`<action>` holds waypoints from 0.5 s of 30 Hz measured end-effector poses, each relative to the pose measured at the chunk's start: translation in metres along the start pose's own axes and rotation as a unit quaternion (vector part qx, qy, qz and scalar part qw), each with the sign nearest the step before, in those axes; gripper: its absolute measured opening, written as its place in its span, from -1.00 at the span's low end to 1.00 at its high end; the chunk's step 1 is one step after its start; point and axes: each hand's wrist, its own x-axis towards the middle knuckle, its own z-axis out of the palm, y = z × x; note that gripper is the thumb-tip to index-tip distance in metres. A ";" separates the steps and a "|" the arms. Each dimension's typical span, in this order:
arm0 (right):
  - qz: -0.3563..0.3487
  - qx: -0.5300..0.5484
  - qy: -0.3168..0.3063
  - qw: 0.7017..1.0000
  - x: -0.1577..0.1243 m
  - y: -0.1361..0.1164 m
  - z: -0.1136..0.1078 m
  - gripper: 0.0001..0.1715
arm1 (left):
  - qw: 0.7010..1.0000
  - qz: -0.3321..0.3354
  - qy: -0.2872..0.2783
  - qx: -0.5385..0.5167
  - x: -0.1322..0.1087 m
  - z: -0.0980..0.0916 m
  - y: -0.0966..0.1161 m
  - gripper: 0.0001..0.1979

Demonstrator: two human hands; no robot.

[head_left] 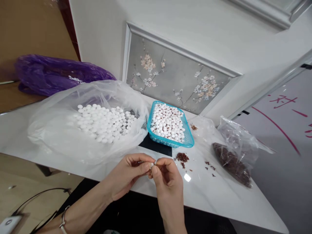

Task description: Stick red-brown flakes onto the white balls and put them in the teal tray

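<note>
In front of me, over the table's near edge, my two hands meet at the fingertips. My left hand (133,174) is closed, pinching a small white ball (151,165) between thumb and forefinger. Against that ball, the thumb and forefinger of my right hand (169,182) are pressed together; whatever they pinch is too small to make out. Just beyond lies a little heap of reddish-brown bits (182,157). A blue plastic basket (191,138) holds many white balls with reddish-brown specks among them. To its left, a translucent plastic bag (48,130) lies open, full of plain white balls (102,122).
A clear bag of dark brown material (231,162) lies on the white table (209,195) at right, near scattered brown bits (210,165). A purple bag (60,73) sits at the back left. Behind stand a framed flower picture (170,71) and a whiteboard (275,139).
</note>
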 end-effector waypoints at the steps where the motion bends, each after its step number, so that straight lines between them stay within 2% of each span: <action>1: 0.008 0.008 -0.005 1.000 0.000 0.000 -0.001 -0.85 | 1.000 0.001 -0.005 0.003 0.000 0.000 0.000 -0.92; 7: 0.029 0.044 -0.053 0.997 0.005 -0.002 -0.005 -0.87 | 1.000 0.001 -0.024 0.009 0.000 0.001 0.002 -0.91; 11: 0.028 0.061 -0.065 0.996 0.008 -0.003 -0.006 -0.89 | 1.000 -0.002 -0.011 -0.007 0.001 -0.001 0.000 -0.89; 15: 0.011 0.025 -0.078 0.997 0.007 -0.003 -0.008 -0.88 | 1.000 -0.006 0.016 -0.019 0.001 -0.001 -0.001 -0.90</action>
